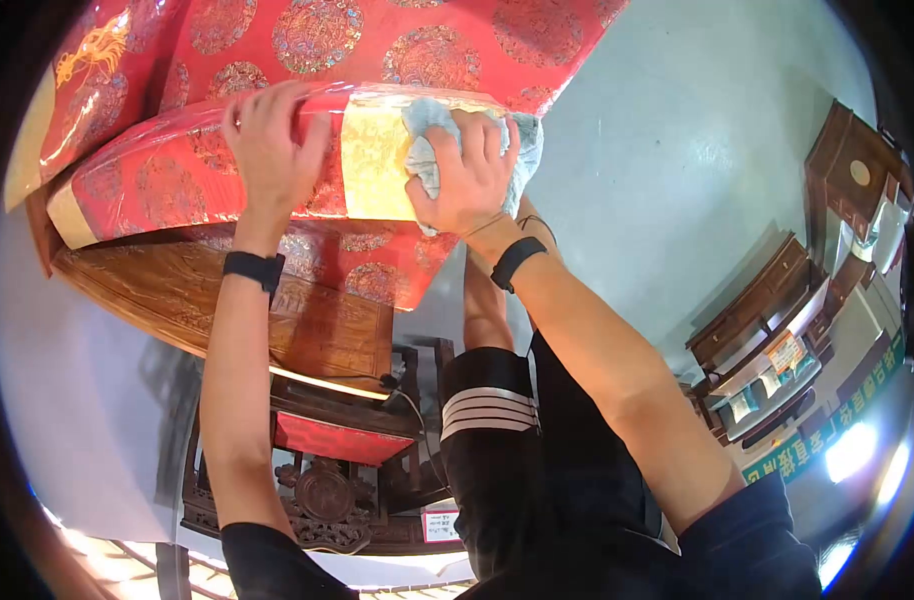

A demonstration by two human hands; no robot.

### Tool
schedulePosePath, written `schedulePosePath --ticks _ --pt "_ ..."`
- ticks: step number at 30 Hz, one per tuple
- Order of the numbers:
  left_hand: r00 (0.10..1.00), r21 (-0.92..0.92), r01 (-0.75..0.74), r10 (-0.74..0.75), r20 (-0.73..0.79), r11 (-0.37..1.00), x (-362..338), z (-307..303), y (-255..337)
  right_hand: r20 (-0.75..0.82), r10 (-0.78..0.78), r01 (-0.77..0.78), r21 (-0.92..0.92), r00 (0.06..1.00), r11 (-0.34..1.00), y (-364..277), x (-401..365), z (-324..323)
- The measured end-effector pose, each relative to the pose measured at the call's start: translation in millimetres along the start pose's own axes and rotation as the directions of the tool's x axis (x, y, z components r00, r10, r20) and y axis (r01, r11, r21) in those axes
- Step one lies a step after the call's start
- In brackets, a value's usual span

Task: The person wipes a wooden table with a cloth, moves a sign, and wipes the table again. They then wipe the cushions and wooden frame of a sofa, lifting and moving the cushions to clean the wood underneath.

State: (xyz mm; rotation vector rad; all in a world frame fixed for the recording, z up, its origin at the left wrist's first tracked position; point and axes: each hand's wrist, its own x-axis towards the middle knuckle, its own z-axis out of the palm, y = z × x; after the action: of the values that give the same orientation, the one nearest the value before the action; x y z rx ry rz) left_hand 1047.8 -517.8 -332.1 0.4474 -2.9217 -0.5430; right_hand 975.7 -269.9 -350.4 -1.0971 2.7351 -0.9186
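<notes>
A long cushion [167, 190] in red brocade with round medallions and a gold band lies under shiny clear plastic across the upper left. My left hand [277, 150] rests on its red part, fingers spread over the upper edge and thumb apart. At the gold band [372, 160], my right hand [467, 170] is closed on a crumpled pale blue cloth [522, 165], pressing it against the plastic. Part of the cloth is hidden under the fingers. Both wrists carry black bands.
More red brocade [377, 35] covers the seat behind. Below is a carved wooden panel [237, 300], then a dark carved chair [322, 490] with a red pad. My legs stand on the pale grey floor [657, 150]. Dark wooden furniture [757, 300] lines the right side.
</notes>
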Motion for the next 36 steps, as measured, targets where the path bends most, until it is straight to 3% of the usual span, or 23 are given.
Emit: schedulePosePath --ticks 1,5,16,20,22,24,27,29,31,32,34,35,36 --pt "0.984 0.089 -0.044 0.028 0.176 0.995 -10.3 -3.9 9.0 -0.008 0.002 -0.002 0.006 1.0 1.0 0.9 -4.0 0.9" --pt "0.98 0.099 -0.173 0.161 0.119 0.98 -27.4 -11.6 12.4 -0.029 -0.023 0.023 0.008 0.999 1.0 -1.3 -19.9 -0.1" --pt "0.992 0.239 -0.125 0.116 0.051 0.963 -18.6 17.5 -5.0 0.03 -0.028 0.027 0.02 0.999 0.999 -10.5 14.3 -3.5" --pt "0.99 0.188 -0.04 0.014 0.139 0.981 -19.8 18.5 -4.3 0.179 0.019 -0.008 -0.062 0.984 0.998 -20.3 25.8 -13.2" --pt "0.997 0.149 -0.029 0.018 0.072 0.988 -21.2 21.7 -7.6 0.22 0.005 0.011 -0.075 0.975 0.997 -20.2 46.6 -20.0" --pt "1.0 0.111 -0.015 0.012 0.029 0.994 -23.9 25.0 -9.6 0.447 0.077 -0.105 0.04 0.891 0.994 -13.8 71.1 -26.0" --pt "0.998 0.09 0.0 -0.005 0.059 0.996 -28.3 25.1 -11.5 0.457 0.017 -0.18 0.317 0.889 0.931 15.4 129.0 -8.6" --pt "0.999 0.094 -0.022 0.019 0.04 0.995 -31.6 27.5 -13.7 0.364 -0.146 0.052 0.258 0.92 0.965 42.9 185.7 8.8" --pt "0.999 0.111 -0.016 0.012 0.032 0.994 -38.0 30.7 -14.6 0.341 -0.22 0.228 0.016 0.914 0.973 53.4 233.4 18.3" --pt "1.0 0.129 -0.014 0.011 0.023 0.992 -42.4 31.8 -13.7 0.347 -0.225 0.232 0.021 0.91 0.972 73.1 244.2 38.5" --pt "0.999 0.117 -0.011 0.007 0.035 0.993 -46.4 33.0 -15.1 0.269 -0.278 0.353 -0.29 0.922 0.89 111.4 255.8 81.8" --pt "0.999 0.103 -0.014 0.01 0.049 0.995 -46.0 33.5 -16.3 0.267 -0.285 0.358 -0.283 0.92 0.89 112.9 260.4 87.5" --pt "0.999 0.106 -0.01 0.004 0.053 0.994 -45.4 33.0 -15.9 0.264 -0.196 0.276 -0.314 0.944 0.908 113.1 261.4 92.0"
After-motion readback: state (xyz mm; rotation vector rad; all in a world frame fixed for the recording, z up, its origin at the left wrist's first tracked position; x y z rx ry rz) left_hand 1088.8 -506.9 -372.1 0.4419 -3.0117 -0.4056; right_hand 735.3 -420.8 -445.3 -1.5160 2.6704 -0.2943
